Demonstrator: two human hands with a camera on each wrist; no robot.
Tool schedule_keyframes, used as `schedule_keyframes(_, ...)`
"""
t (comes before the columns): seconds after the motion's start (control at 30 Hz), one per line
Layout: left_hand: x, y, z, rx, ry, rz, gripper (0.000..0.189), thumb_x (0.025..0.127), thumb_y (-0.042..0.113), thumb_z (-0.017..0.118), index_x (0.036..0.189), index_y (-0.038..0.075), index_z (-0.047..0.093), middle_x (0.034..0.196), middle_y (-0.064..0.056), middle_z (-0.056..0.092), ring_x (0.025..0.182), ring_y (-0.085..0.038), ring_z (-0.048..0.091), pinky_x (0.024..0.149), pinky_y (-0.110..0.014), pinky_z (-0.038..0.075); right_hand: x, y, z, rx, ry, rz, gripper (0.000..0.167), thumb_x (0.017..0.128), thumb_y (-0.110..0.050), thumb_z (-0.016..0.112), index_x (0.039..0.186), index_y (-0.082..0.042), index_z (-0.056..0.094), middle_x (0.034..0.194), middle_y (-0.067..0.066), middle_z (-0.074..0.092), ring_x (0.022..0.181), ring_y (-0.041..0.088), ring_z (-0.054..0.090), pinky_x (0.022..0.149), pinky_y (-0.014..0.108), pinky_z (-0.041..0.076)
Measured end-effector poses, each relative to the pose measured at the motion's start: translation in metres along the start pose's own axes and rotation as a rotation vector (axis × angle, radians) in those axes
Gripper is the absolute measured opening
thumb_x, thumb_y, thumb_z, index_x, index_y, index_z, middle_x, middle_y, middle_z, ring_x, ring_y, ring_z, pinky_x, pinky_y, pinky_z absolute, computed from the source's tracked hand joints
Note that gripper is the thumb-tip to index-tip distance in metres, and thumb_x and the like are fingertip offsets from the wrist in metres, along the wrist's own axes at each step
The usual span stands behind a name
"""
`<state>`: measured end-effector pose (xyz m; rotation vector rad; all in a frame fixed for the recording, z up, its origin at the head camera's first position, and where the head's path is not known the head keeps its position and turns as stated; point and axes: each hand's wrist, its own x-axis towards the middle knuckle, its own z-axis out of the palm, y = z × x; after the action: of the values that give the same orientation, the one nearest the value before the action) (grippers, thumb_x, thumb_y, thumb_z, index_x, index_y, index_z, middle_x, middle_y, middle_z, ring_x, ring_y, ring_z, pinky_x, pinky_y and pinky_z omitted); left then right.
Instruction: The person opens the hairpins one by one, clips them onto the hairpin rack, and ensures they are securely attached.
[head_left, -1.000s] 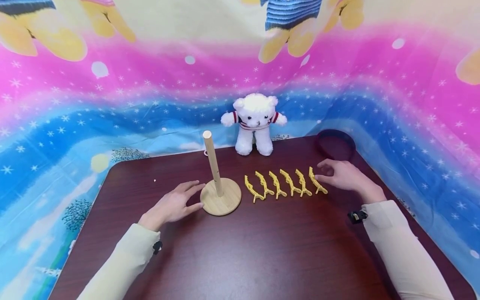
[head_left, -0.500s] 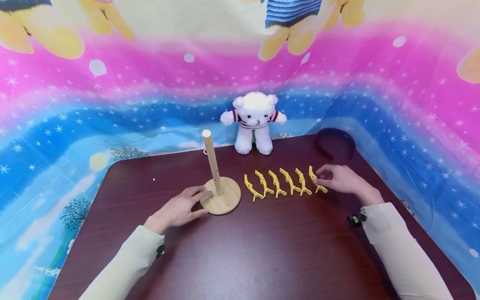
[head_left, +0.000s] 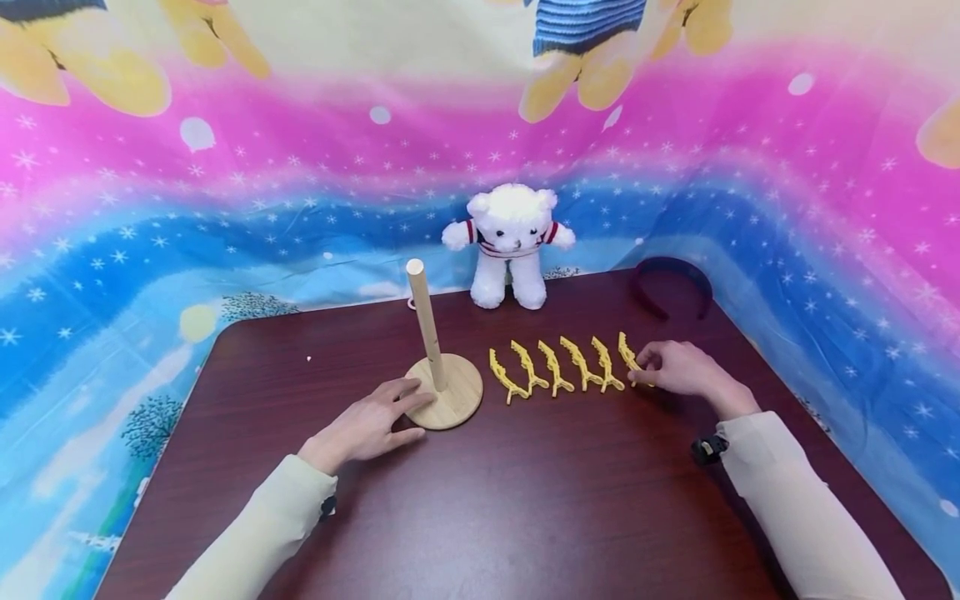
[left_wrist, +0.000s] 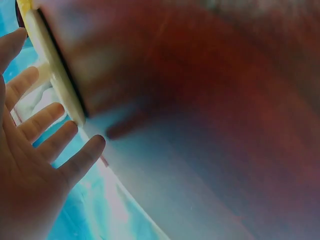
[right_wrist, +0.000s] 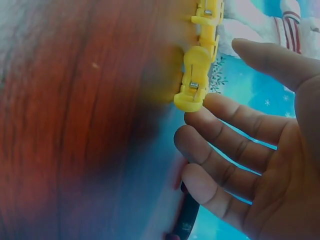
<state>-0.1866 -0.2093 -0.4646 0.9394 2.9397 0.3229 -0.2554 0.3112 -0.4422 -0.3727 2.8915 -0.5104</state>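
Grip: left hand spread at 1 wooden stand; right hand spread, beside farthest clip from stand | 6 yellow clips right of stand | 1 bear behind

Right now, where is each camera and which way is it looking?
Head: worn on the head, facing forward and down at the table, wooden stand, yellow clips and white teddy; both sleeves, left fingers and right fingers show.
Left wrist: worn there, looking past the palm and left fingers toward the wooden stand's edge; the table is blurred.
Right wrist: worn there, looking past the right fingers and thumb at the yellow clips.
Shared: head and right wrist both show the yellow clips and white teddy.
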Motion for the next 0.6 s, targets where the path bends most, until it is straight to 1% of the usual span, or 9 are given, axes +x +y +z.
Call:
schedule_keyframes(0.27, 0.0002, 0.0002, 0.0044, 0.022, 0.02, 0.018, 0.055, 0.092, 0.048, 0.067, 0.142, 0.027, 0.056, 0.155, -0.013, 0.043, 0.144, -0.034, 0.04, 0.108, -0.049, 0.046, 0.0008, 0.0009, 0.0028, -0.029, -0.013, 0.045, 0.043, 0.085, -0.051, 0.074, 0.102, -0.012, 0.07, 0.083, 0.0, 0.065, 0.072, 0.016, 0.056, 0.064, 0.032, 0.045)
schedule_keyframes(0.33, 0.0002, 0.0001, 0.0043, 0.021, 0.018, 0.02, 0.055, 0.092, 0.048, 0.067, 0.142, 0.027, 0.056, 0.155, -0.013, 0.042, 0.144, -0.034, 0.04, 0.108, -0.049, 0.046, 0.0011, 0.001, 0.0038, -0.033, -0.025, 0.055, 0.04, 0.085, -0.05, 0.074, 0.101, -0.014, 0.069, 0.083, 0.0, 0.065, 0.072, 0.016, 0.056, 0.063, 0.032, 0.044)
schedule_keyframes(0.5, 0.0001, 0.0, 0.0045, 0.022, 0.015, 0.026, 0.056, 0.092, 0.048, 0.067, 0.143, 0.027, 0.056, 0.155, -0.014, 0.042, 0.145, -0.034, 0.039, 0.11, -0.049, 0.044, 0.0014, 0.001, 0.0046, -0.039, -0.039, 0.047, 0.033, 0.086, -0.044, 0.074, 0.1, -0.014, 0.07, 0.08, 0.0, 0.065, 0.071, 0.017, 0.055, 0.062, 0.032, 0.043)
schedule_keyframes(0.6, 0.0004, 0.0003, 0.005, 0.028, 0.017, 0.034, 0.056, 0.092, 0.048, 0.068, 0.143, 0.027, 0.055, 0.155, -0.014, 0.042, 0.145, -0.033, 0.039, 0.11, -0.048, 0.044, 0.0004, 0.0007, 0.0039, -0.045, -0.037, 0.063, 0.033, 0.086, -0.044, 0.074, 0.101, -0.014, 0.07, 0.08, -0.001, 0.064, 0.071, 0.018, 0.054, 0.061, 0.032, 0.042)
